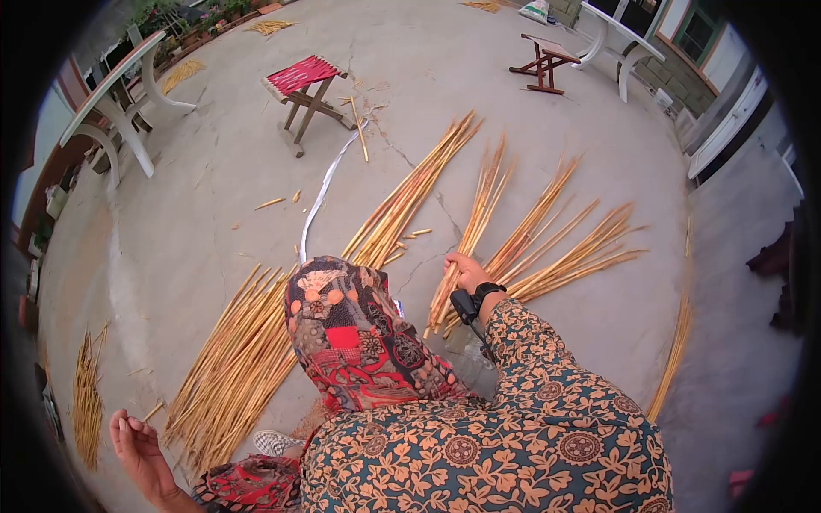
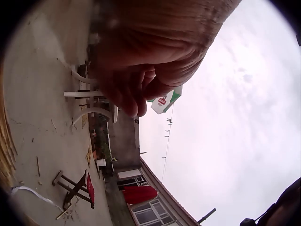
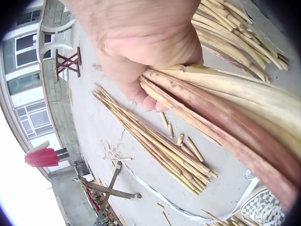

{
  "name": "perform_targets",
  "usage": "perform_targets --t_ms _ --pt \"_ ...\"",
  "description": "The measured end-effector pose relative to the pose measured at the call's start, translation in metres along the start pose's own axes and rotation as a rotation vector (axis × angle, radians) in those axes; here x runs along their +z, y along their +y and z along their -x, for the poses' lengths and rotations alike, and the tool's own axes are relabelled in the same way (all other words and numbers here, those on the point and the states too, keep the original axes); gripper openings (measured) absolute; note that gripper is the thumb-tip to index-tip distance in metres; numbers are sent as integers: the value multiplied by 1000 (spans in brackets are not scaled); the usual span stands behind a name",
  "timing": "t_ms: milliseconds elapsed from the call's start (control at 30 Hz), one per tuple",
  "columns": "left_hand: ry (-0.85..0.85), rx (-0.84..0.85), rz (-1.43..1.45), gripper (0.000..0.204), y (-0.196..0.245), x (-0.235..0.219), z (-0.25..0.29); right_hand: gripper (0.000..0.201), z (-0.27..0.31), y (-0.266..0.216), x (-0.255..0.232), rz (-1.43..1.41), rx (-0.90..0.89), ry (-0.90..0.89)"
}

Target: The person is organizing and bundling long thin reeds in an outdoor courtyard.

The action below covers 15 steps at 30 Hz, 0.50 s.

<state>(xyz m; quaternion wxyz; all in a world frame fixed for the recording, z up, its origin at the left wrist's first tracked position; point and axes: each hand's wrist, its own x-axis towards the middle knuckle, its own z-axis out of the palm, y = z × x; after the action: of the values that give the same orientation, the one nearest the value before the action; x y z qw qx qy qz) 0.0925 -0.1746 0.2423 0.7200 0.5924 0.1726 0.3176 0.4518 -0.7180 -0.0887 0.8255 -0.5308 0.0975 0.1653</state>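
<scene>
At the right of the head view my right hand [image 1: 467, 273] grips a bunch of dry tan stalks [image 1: 484, 205] around its lower part. The right wrist view shows that hand [image 3: 153, 47] closed round the stalks [image 3: 235, 113], some reddish, the palm hiding part of them. My left hand [image 1: 144, 455] is raised at the lower left, beside the large spread of stalks [image 1: 227, 372]. In the left wrist view the left hand's [image 2: 136, 61] fingers hang loosely curled with nothing visible in them.
A narrower bundle [image 1: 415, 192] lies ahead, with fanned stalks [image 1: 590, 248] to the right. A white strip [image 1: 323, 188] runs along the concrete toward a red-topped folding stool [image 1: 305, 75]. Another stool [image 1: 545, 62] stands farther back. Short cut pieces [image 3: 190, 148] are scattered around.
</scene>
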Motion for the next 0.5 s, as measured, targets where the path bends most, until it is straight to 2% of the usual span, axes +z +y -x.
perform_targets --t_ms 33,133,167,467,500 --pt "8 8 14 21 2 2 1 16 -25 5 3 -205 120 163" --pt "30 18 17 20 2 5 3 12 -40 3 7 -352 50 270" --pt "16 17 15 20 0 3 2 13 -44 -2 4 -395 70 219" --pt "17 18 26 20 -10 -5 0 13 -71 -30 -4 -260 -39 284" --pt "17 16 18 20 -12 -3 2 13 -70 -36 -4 -249 3 328"
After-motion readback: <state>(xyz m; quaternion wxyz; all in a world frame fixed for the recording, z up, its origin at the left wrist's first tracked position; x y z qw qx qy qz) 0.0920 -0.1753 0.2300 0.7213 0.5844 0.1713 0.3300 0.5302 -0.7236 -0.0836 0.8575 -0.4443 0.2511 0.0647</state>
